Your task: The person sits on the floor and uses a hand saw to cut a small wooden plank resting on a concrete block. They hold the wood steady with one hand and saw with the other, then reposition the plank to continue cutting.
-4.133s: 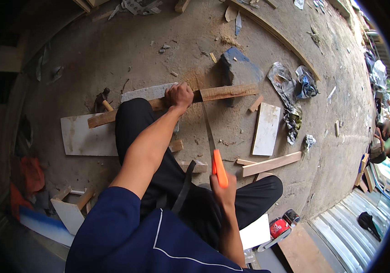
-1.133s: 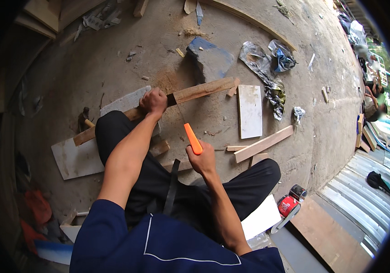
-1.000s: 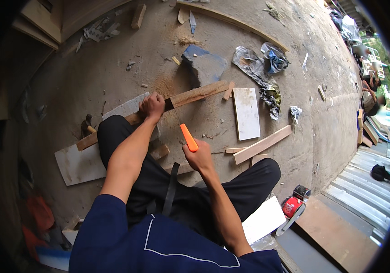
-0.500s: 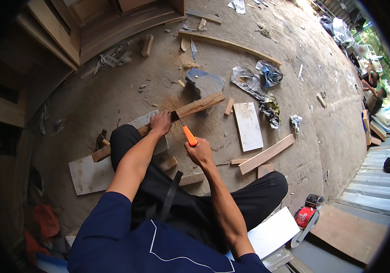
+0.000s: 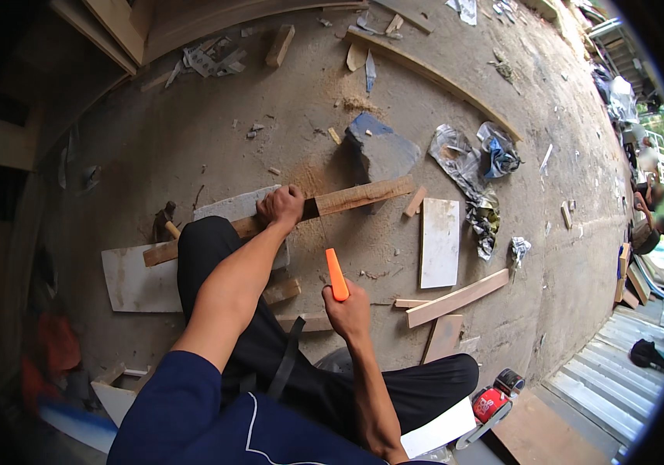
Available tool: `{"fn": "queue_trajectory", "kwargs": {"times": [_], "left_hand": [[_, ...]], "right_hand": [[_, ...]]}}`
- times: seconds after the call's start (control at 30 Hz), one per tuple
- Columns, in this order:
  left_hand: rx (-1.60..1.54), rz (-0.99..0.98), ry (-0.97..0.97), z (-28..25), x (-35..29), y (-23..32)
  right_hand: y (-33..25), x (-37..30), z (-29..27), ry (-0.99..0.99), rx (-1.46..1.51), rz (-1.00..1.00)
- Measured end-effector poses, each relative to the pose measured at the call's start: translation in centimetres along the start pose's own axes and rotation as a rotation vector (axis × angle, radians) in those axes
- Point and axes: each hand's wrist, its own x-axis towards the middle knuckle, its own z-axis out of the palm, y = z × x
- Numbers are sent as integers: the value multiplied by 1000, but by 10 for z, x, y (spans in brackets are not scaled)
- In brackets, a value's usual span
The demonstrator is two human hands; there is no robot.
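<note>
My left hand [image 5: 281,206] grips a long wooden batten [image 5: 364,195] from above, near its middle. That batten slants across my bent left leg, and its far right end lies over a blue-grey block [image 5: 391,152]. A dark band marks the wood just right of my left fingers. Closed around the orange handle of a handsaw [image 5: 336,273], my right hand [image 5: 349,311] is on the near side of the batten. The blade shows only as a faint thin line toward the dark band. Sawdust is scattered on the ground around the block.
A hammer [image 5: 166,220] and a white board [image 5: 134,280] lie by my left knee. To the right are another white board [image 5: 440,242], a loose plank [image 5: 460,297] and crumpled plastic [image 5: 456,159]. A red-bodied power tool [image 5: 491,406] stands beside my right knee. Other people sit far right.
My right hand has drawn the saw back toward my body, away from the batten. My left hand keeps its hold on the wood. The whole view has shifted somewhat.
</note>
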Motion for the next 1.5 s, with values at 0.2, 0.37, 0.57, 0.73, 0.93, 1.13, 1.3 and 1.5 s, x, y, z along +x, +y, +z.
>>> {"fn": "queue_trajectory", "kwargs": {"times": [0.2, 0.37, 0.57, 0.73, 0.93, 1.13, 1.3, 1.5], "left_hand": [[-8, 14, -7, 2, 1, -4], [-35, 52, 109, 5, 2, -4], [-49, 90, 118, 15, 6, -7], [-35, -5, 36, 8, 3, -7], [-57, 20, 45, 0, 0, -4], [-77, 48, 64, 2, 4, 1], [-21, 44, 40, -13, -1, 7], [-50, 7, -18, -3, 5, -2]], "right_hand": [[-35, -12, -18, -29, -115, 6], [-33, -62, -53, -84, -113, 36], [-3, 7, -8, -101, -59, -11], [-21, 11, -8, -70, -132, 3], [-40, -70, -45, -79, -68, 61], [-9, -1, -20, -101, -29, 86], [-24, 6, -14, -70, -132, 22], [-44, -72, -50, -44, -52, -4]]}}
